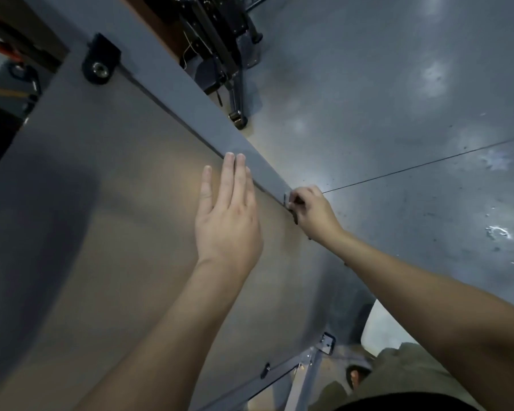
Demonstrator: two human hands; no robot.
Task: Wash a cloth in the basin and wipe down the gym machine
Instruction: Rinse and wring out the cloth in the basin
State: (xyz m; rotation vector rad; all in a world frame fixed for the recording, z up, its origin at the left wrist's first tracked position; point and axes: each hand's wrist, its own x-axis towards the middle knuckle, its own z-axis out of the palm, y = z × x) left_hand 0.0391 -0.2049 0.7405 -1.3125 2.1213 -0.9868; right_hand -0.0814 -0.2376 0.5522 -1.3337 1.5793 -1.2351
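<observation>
A big flat brown-grey panel (116, 232) of the gym machine fills the left and middle of the view, bordered by a grey frame strip (208, 120). My left hand (227, 218) lies flat against the panel with straight fingers, its fingertips at the strip. My right hand (312, 212) is at the strip's lower end, fingers curled and pinching a small dark thing (293, 216) on the edge. What this dark thing is cannot be made out. No cloth is plainly visible.
Black machine parts with a grey post and foot (238, 93) stand on the shiny grey floor (398, 114) beyond the panel. A black roller bracket (100, 62) sits at the strip's top. Grey frame bars (297, 372) and a white rounded object (380, 330) lie below.
</observation>
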